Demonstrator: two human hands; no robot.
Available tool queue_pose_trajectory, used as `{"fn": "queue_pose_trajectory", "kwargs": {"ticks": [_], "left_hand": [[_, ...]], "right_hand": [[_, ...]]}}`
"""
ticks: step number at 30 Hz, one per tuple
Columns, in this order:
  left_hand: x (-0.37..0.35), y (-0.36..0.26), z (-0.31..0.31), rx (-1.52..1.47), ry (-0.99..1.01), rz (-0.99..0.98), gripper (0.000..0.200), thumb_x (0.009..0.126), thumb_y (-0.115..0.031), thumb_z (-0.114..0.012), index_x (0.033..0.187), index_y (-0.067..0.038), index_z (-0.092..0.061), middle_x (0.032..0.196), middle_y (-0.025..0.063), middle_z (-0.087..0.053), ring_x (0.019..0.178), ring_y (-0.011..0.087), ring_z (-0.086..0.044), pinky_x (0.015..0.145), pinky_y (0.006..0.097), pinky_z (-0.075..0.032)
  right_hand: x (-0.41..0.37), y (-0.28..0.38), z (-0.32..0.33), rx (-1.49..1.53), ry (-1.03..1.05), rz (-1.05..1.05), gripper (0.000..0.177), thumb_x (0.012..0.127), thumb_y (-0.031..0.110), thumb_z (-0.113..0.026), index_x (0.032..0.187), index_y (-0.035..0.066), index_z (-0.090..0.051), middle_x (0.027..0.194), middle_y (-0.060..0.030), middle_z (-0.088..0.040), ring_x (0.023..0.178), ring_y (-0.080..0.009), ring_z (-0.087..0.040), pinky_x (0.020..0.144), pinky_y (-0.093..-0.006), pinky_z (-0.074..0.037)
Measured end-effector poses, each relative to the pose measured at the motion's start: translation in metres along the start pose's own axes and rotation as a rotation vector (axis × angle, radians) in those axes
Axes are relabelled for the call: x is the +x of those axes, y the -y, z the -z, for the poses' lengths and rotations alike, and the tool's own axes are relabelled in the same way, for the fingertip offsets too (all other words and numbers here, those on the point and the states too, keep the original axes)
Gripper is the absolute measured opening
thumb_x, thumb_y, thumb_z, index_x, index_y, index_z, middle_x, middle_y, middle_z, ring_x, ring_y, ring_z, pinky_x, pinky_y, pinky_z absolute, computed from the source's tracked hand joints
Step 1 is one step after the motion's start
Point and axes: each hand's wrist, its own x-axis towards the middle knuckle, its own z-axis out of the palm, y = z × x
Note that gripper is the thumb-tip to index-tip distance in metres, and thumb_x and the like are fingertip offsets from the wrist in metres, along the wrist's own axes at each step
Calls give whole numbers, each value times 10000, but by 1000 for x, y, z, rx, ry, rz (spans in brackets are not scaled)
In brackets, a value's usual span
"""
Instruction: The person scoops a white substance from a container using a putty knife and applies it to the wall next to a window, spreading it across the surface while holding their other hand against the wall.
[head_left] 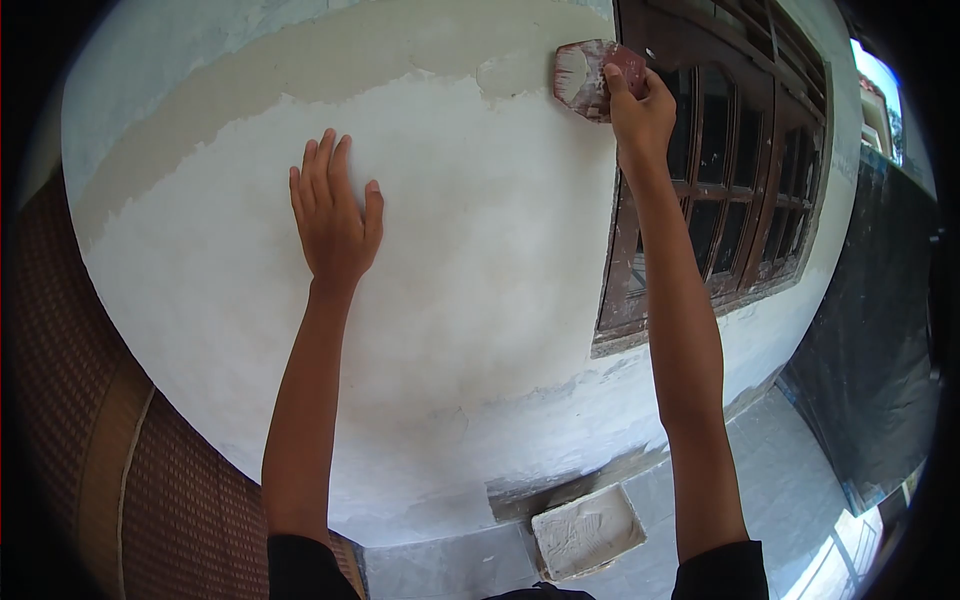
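My right hand (640,105) is closed around the handle of a scraper (582,78), thumb on top and fingers wrapped behind it. I hold it high up, near the upper right edge of the wall (480,300). The blade is smeared with pale plaster. It lies against the wall where the white coat meets a tan, uncoated band (330,60) that runs along the top and slopes down towards the left edge.

My left hand (335,215) holds nothing. It is spread flat on the white coat, palm to the wall, with the fingers pointing up and close together and the thumb a little out. It sits well to the left of the scraper and lower down.

Just beside my right hand and forearm stands a dark wooden window frame (740,180) with many small panes. It bounds the wall on the right, so the blade has little room on that side. Beyond the window a dark sheet (870,320) hangs along the far right.

Under the bottom edge of the wall, between my arms, a shallow tray (587,532) with pale plaster in it lies on the grey floor (780,470), close to the foot of the wall. At the left edge a brown patterned surface (60,380) adjoins the plaster.
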Motion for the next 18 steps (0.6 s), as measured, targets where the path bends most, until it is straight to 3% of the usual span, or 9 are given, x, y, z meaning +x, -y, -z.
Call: {"fn": "queue_pose_trajectory", "kwargs": {"ticks": [3, 9, 11, 15, 18], "left_hand": [[0, 0, 0, -24, 14, -2, 553, 940, -176, -523, 1466, -63, -398, 1541, 106, -379, 1463, 308, -295, 1200, 531, -187], [0, 1, 2, -18, 21, 0, 561, 932, -160, -536, 1468, -66, -399, 1542, 103, -379, 1461, 309, -297, 1199, 531, -192], [0, 1, 1, 6, 14, -3, 542, 943, -209, -527, 1453, -57, -426, 1527, 111, -418, 1456, 295, -323, 1207, 505, -194], [0, 0, 1, -36, 26, 3, 563, 931, -165, -540, 1469, -74, -400, 1541, 101, -381, 1460, 308, -300, 1199, 531, -193], [-2, 0, 0, -32, 8, -1, 561, 932, -166, -540, 1468, -75, -401, 1541, 99, -382, 1461, 307, -297, 1199, 531, -192]], "right_hand": [[-19, 23, -22, 17, 82, 122, 364, 877, 261, -740, 1097, -25, -687, 940, -157, -734, 857, -225, -710, 807, -342, -533], [-32, 45, -47, -50, 209, 107, 338, 885, 230, -714, 1078, -42, -663, 942, -186, -725, 852, -289, -712, 820, -377, -539], [-28, 42, -42, -135, 93, 85, 323, 878, 220, -710, 1059, -42, -664, 937, -193, -723, 850, -306, -711, 826, -387, -539], [-16, 29, -16, -229, -7, 70, 345, 871, 229, -715, 1083, -39, -668, 950, -199, -723, 870, -294, -715, 828, -378, -539], [2, 6, -1, -105, -42, 33, 363, 870, 246, -723, 1097, -33, -673, 958, -192, -726, 876, -276, -715, 819, -368, -538]]}}
